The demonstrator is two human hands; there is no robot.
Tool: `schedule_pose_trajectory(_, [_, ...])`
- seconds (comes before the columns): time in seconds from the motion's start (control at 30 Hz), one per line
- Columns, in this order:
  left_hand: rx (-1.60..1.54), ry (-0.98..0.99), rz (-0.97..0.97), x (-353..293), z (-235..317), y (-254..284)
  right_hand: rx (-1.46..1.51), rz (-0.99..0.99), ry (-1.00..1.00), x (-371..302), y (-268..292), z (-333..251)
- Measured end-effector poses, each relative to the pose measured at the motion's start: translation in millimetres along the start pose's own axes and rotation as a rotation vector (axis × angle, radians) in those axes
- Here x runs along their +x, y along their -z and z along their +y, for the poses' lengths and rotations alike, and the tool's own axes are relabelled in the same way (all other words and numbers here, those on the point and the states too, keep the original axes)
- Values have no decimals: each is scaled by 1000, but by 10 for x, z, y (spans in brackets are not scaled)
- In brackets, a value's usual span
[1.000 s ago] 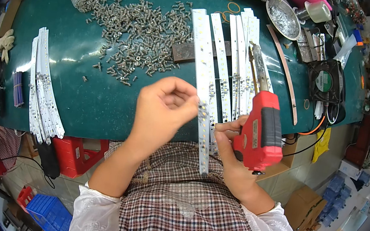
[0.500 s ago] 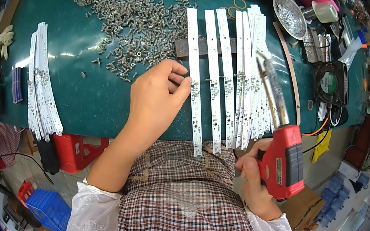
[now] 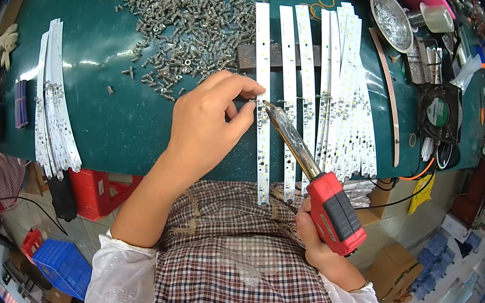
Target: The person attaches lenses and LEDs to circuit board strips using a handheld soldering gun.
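I see a narrow white strip (image 3: 263, 145), dotted with small yellowish lights and dark components, lying lengthwise at the left of its row. A red-and-black soldering iron (image 3: 337, 214) slants forward and leftward, its tip (image 3: 269, 108) at the strip's middle; from here I can't quite tell whether they touch.

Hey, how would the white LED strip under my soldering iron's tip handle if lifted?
The white LED strip looks thin and straight, so probably light and fairly stiff, perhaps flexing slightly. Its exposed components suggest rough handling could damage it.

Free tbl (image 3: 108, 127) L of L hand (image 3: 210, 119), screw heap (image 3: 194, 29) ahead
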State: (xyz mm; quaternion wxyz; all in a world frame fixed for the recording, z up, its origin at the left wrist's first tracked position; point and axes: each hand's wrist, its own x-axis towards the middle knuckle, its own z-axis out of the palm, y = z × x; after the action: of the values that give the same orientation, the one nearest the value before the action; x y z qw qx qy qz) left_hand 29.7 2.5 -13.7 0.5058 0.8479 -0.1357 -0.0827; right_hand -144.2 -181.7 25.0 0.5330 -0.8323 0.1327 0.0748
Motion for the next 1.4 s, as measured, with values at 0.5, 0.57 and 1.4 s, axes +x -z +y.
schedule_pose_trajectory(0.5, [-11, -25, 31, 5, -42, -12, -13, 2, 17, 64, -64, 7])
schedule_pose_trajectory(0.57, [-3, -33, 37, 4, -43, -13, -16, 4, 14, 60, -74, -7])
schedule_pose_trajectory(1.4, [12, -23, 52, -1, -30, -13, -93, -12, 16, 35, -38, -49])
